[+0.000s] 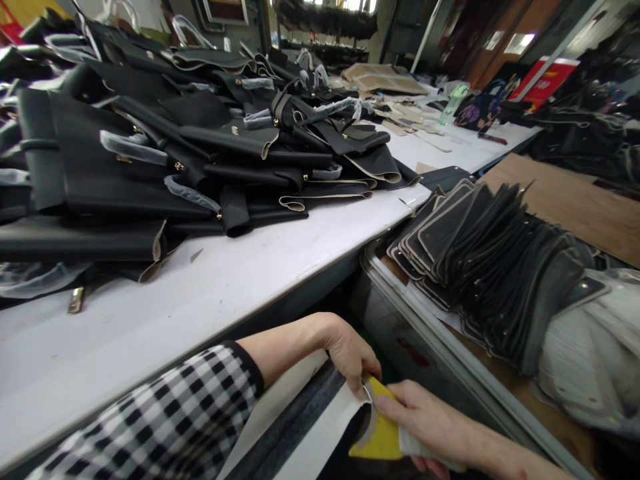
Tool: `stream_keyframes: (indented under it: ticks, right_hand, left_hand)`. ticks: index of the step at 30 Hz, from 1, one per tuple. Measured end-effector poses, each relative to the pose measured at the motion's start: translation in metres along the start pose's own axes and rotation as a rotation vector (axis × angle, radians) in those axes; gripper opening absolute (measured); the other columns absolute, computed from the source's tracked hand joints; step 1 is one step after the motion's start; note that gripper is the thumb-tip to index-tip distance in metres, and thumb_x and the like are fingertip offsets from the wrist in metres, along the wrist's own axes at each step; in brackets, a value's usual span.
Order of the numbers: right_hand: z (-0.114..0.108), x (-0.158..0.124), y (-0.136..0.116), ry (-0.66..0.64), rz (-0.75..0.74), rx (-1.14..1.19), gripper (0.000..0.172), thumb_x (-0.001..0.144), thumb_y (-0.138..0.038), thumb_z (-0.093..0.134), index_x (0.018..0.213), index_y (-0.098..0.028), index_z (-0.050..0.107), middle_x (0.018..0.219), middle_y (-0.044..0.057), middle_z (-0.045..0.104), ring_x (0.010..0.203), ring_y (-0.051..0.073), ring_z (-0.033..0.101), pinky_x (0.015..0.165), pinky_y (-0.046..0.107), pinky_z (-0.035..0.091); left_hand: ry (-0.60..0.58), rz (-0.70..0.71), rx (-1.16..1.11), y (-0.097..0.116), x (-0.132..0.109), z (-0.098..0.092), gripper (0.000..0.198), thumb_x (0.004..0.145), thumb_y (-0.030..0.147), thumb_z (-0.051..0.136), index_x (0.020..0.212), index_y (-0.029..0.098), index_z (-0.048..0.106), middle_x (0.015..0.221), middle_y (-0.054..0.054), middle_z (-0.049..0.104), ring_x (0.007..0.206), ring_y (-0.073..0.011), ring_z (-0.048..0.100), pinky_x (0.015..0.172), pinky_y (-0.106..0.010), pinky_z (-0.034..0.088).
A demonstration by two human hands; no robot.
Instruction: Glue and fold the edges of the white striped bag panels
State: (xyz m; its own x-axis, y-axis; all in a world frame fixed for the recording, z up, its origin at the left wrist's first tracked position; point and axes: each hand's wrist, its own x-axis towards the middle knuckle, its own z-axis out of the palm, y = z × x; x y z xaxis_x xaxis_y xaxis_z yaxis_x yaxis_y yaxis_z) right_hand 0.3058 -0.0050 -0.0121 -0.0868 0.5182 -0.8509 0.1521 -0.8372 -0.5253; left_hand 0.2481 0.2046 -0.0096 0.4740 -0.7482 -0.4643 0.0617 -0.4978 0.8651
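At the bottom centre, my left hand [350,350] is bent over the edge of a black and white piece [313,427], its fingers closed on that edge. My right hand [425,417] comes in from the right, fingers closed on a yellow piece [383,433] with a curved, pointed outline. The yellow piece touches the end of the black and white piece, close to my left fingertips. Something pale and flat shows under my right palm. My left arm wears a black and white checked sleeve [165,413].
A white table [240,280] bears a heap of black leather bags [125,160] with wrapped handles. A small metal piece [76,300] lies near its front edge. At right, stacked black panels [480,260] and a plastic bag [595,353] rest on a lower surface. Farther back stands a bottle [454,103].
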Motion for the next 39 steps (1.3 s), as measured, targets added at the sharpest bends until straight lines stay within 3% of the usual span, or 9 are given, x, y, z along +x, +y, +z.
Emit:
stream_keyframes:
  ticks: [11, 16, 25, 39]
  right_hand:
    - [0.021, 0.001, -0.003, 0.151, 0.012, 0.078, 0.050, 0.094, -0.061, 0.035, 0.098, -0.016, 0.054, 0.046, -0.003, 0.055, 0.026, 0.008, 0.041, 0.024, 0.013, 0.029]
    - [0.014, 0.000, -0.002, 0.102, -0.020, 0.085, 0.051, 0.092, -0.064, 0.038, 0.096, -0.016, 0.055, 0.048, -0.003, 0.055, 0.028, 0.007, 0.043, 0.026, 0.013, 0.031]
    - [-0.002, -0.001, -0.006, 0.035, -0.031, -0.022, 0.048, 0.092, -0.062, 0.039, 0.093, -0.017, 0.055, 0.048, -0.002, 0.057, 0.029, 0.008, 0.045, 0.025, 0.013, 0.028]
    - [-0.008, 0.000, -0.010, -0.027, 0.006, -0.034, 0.049, 0.092, -0.062, 0.037, 0.095, -0.016, 0.054, 0.050, -0.001, 0.057, 0.029, 0.010, 0.046, 0.026, 0.015, 0.031]
  left_hand:
    - [0.030, 0.004, 0.145, 0.011, -0.010, -0.001, 0.070, 0.069, 0.005, 0.061, 0.137, -0.001, 0.046, 0.118, -0.013, 0.067, 0.105, -0.0264, 0.065, 0.084, -0.028, 0.051]
    - [0.037, 0.029, 0.191, 0.015, -0.013, 0.002, 0.068, 0.076, 0.013, 0.063, 0.138, -0.003, 0.043, 0.123, -0.018, 0.063, 0.111, -0.0258, 0.062, 0.088, -0.025, 0.048]
    - [0.181, -0.106, 0.253, 0.032, -0.023, 0.013, 0.062, 0.080, 0.027, 0.065, 0.137, 0.006, 0.048, 0.118, -0.015, 0.067, 0.104, -0.0270, 0.065, 0.081, -0.029, 0.049]
    - [0.239, -0.135, 0.185, 0.021, -0.018, 0.015, 0.078, 0.075, 0.027, 0.072, 0.143, 0.007, 0.040, 0.124, -0.016, 0.065, 0.110, -0.0289, 0.063, 0.088, -0.033, 0.049]
